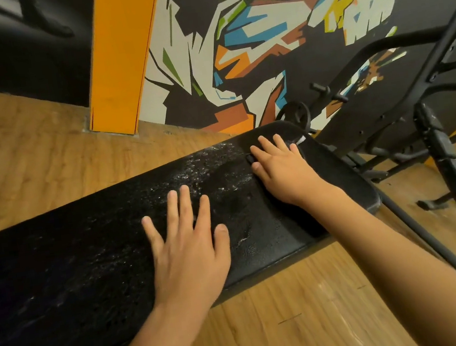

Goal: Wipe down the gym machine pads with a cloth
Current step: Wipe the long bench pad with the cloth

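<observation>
A long black bench pad point(87, 266) runs from the lower left to the upper right, with a wet, speckled patch along its far side. My left hand point(187, 243) lies flat on the middle of the pad, fingers spread. At the pad's far end my right hand point(281, 162) presses flat on a dark cloth point(271, 133). The cloth blends with the pad, and a small white bit shows beside my fingers.
Black metal machine frames point(436, 143) with bars and pegs stand close on the right. A wall with a colourful mural point(246, 38) and an orange pillar point(120, 59) rise behind the pad. Wooden floor point(28, 159) surrounds the bench.
</observation>
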The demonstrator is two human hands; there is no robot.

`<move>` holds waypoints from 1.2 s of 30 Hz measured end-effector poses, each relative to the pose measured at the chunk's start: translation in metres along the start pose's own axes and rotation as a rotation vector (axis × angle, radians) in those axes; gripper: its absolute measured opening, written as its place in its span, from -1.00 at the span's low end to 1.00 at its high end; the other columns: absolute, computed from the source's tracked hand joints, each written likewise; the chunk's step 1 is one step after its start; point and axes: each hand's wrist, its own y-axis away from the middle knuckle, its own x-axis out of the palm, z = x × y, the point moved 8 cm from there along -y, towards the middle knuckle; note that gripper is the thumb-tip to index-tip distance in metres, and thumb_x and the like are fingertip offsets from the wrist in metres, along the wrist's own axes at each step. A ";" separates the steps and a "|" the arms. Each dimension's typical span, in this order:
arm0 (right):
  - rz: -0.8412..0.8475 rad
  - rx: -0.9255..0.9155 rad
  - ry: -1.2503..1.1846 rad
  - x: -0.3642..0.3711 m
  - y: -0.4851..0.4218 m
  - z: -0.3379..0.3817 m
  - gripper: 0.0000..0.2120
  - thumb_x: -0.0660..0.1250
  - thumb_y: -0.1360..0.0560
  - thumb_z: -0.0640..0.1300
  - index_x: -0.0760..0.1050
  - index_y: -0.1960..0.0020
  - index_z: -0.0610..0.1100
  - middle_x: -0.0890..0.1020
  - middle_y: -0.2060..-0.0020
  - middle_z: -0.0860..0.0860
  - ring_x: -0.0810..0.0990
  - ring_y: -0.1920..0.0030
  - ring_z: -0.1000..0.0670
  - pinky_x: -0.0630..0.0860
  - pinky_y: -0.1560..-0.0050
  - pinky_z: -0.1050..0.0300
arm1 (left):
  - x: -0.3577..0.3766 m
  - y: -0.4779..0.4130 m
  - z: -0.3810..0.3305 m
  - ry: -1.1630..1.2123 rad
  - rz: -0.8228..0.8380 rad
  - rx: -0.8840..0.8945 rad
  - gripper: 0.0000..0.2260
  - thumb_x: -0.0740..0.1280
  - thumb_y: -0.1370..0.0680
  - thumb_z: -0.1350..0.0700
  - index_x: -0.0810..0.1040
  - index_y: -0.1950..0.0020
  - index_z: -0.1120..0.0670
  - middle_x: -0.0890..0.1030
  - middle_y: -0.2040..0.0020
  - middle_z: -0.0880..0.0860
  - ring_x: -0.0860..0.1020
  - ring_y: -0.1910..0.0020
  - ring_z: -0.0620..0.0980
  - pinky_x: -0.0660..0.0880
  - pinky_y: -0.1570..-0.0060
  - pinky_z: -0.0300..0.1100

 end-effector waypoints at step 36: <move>-0.006 0.064 0.076 0.010 -0.017 0.014 -0.57 0.03 -0.74 0.00 0.31 -0.53 -0.15 0.35 -0.49 -0.15 0.20 -0.51 -0.27 0.20 -0.49 -0.29 | -0.007 0.036 0.019 0.042 -0.138 0.232 -0.49 0.04 -0.67 -0.13 0.47 -0.50 0.07 0.27 -0.61 0.06 0.07 -0.64 0.06 -0.05 -0.53 0.37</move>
